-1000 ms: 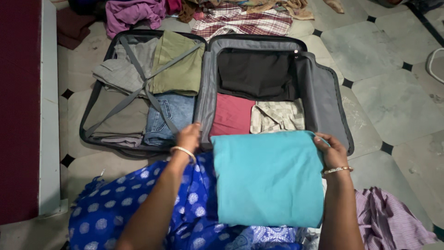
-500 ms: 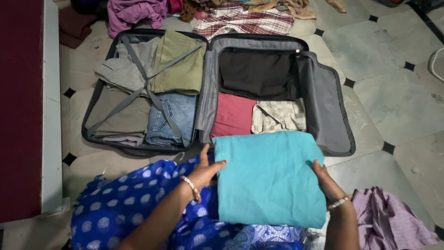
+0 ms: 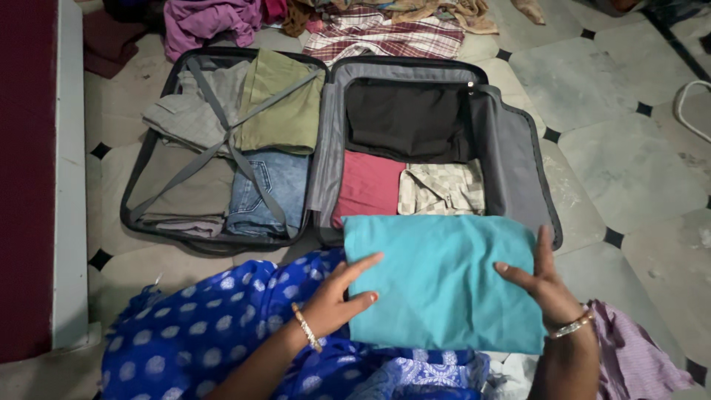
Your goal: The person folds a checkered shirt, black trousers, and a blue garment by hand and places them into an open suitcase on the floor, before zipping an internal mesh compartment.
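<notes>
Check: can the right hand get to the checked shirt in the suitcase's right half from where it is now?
Probably yes. The right hand rests flat on the folded teal cloth, and the checked shirt lies uncovered just beyond that cloth's far edge in the open suitcase. No strap crosses that half; nothing blocks a forward reach.

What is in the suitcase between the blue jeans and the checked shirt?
In the head view, a folded red garment lies between the blue jeans and the checked shirt, past the suitcase's middle hinge wall.
</notes>
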